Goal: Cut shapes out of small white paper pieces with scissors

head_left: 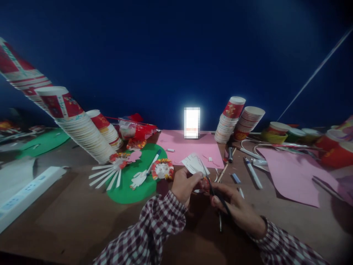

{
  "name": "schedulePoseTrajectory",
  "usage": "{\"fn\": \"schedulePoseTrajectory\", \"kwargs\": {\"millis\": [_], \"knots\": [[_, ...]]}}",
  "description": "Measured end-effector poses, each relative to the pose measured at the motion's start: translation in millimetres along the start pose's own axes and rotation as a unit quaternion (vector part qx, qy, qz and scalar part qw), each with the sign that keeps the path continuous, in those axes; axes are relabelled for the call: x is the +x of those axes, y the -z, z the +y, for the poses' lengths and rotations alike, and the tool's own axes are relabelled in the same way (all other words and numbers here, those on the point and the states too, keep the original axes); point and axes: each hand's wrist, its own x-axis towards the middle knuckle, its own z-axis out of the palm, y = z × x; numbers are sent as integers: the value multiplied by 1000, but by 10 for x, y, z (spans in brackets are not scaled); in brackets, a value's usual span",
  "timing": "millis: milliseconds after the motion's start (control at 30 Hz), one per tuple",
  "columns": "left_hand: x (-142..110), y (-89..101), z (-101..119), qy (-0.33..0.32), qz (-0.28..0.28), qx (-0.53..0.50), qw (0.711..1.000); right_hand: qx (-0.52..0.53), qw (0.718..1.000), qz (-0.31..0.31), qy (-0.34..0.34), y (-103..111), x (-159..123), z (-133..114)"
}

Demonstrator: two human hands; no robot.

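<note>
My left hand (185, 186) is closed on a white paper piece (195, 164) cut into strips along its far edge, the thumb lying on top. Some red and yellow printed paper shows just beneath it, between my hands. My right hand (238, 209) grips dark-handled scissors (223, 200), whose blades meet the right side of the white piece. Left of my hands, a cut paper cup (162, 169) with a curled red rim lies on a green paper sheet (129, 193), near a white paper cutout (139, 179) and a blue-capped pen (153, 162).
Tall leaning stacks of paper cups (79, 136) stand on the left, with more cup stacks (228, 121) at the back right. Pink paper (176, 145) lies ahead, under a bright blurred screen (192, 123). A power strip (27, 195) is at far left; a marker (253, 173) lies right.
</note>
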Motion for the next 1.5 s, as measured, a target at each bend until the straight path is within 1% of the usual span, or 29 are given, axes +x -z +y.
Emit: {"fn": "schedulePoseTrajectory", "kwargs": {"millis": [133,400,533,700,900,1200,1500], "knots": [[8,8,-14,0,-6,1,1000,5,1000,2,-7,8,-5,11],[-23,-17,22,0,4,9,1000,18,1000,-5,-3,6,-5,16],[-11,-2,17,-2,-8,17,1000,13,1000,5,0,4,5,23],[4,2,13,-5,-20,9,1000,10,1000,0,7,1,7,14],[6,0,26,-2,-14,3,1000,11,1000,-6,0,9,-13,17],[-19,-22,67,5,-9,14,1000,-13,1000,2,13,19,6,2],[-4,-1,48,-7,-18,29,999,9,1000,-3,11,20,-18,-10]]}}
